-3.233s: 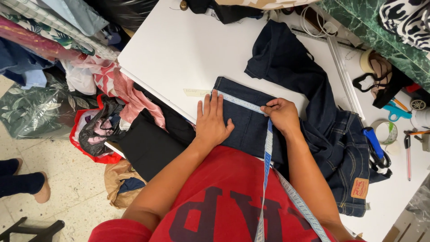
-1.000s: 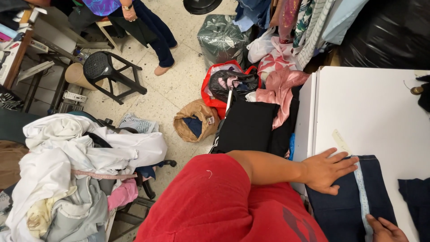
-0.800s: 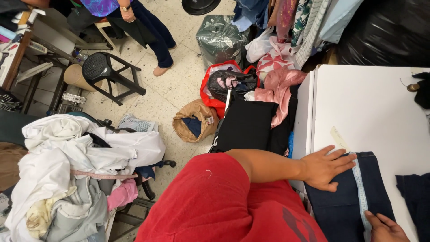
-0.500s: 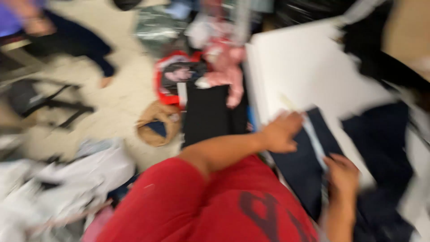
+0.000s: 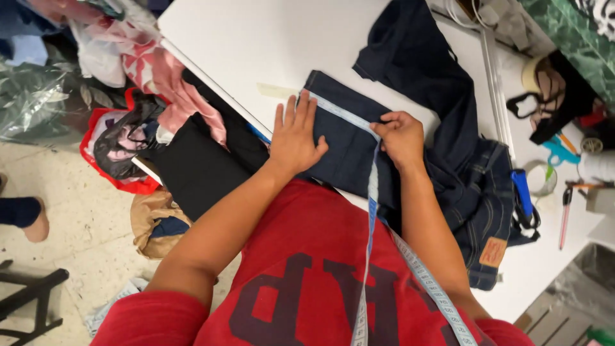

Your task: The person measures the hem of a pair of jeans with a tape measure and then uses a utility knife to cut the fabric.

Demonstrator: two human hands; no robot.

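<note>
Dark blue jeans (image 5: 442, 122) lie across a white table (image 5: 256, 45), one leg end folded toward me. My left hand (image 5: 293, 136) presses flat on that leg end, fingers spread, near its left hem. My right hand (image 5: 400, 136) pinches a light blue measuring tape (image 5: 346, 115) against the denim. The tape runs along the hem between both hands, then drops down over my red shirt.
Blue-handled scissors (image 5: 556, 148), a tape roll (image 5: 541, 178), a pen (image 5: 565, 208) and a dark bag (image 5: 551, 90) sit at the table's right. Piled clothes and bags (image 5: 122, 141) crowd the floor on the left; a person's foot (image 5: 29, 218) stands there.
My view swung from the floor and clothes piles back onto the table. Both hands stay on the jeans leg, the right one now holding the tape in view.
</note>
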